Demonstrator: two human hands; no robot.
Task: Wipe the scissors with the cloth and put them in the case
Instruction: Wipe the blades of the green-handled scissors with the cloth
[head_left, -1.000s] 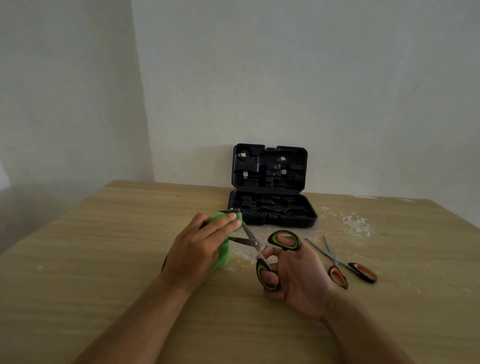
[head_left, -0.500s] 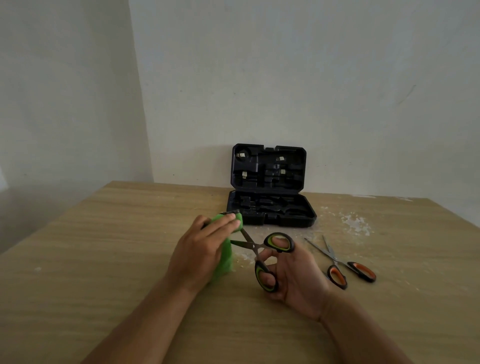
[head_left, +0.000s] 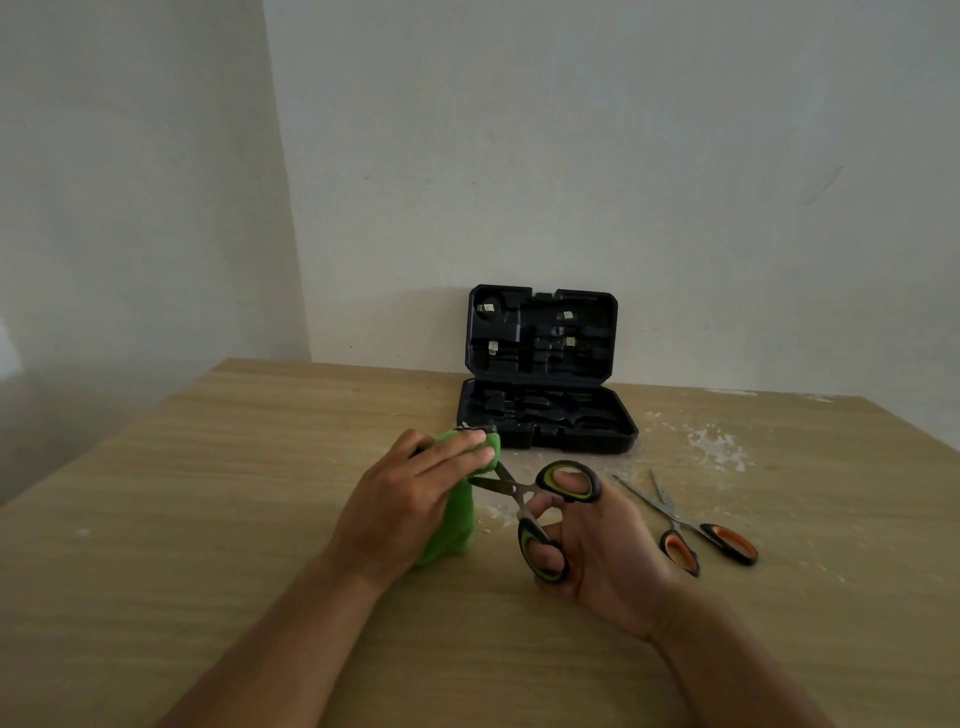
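Note:
My right hand (head_left: 602, 556) holds the green-and-black scissors (head_left: 540, 512) by their handles, thumb and fingers through the loops, blades spread apart and pointing left. My left hand (head_left: 400, 504) grips a green cloth (head_left: 452, 525) wrapped round the upper blade near its tip. The lower blade pokes into the cloth below. The black case (head_left: 545, 415) stands open at the back of the table, lid upright against the wall. A second pair, the orange-and-black scissors (head_left: 691, 530), lies on the table to the right of my right hand.
The wooden table (head_left: 208, 519) has white flecks and dust (head_left: 717, 447) right of the case and under the scissors. A plain wall rises close behind the case. The table's left edge runs diagonally at the left.
The scissors' handles have shifted slightly left and closer to my left hand, and the cloth has slid a little along the blade. The case and orange scissors stay put.

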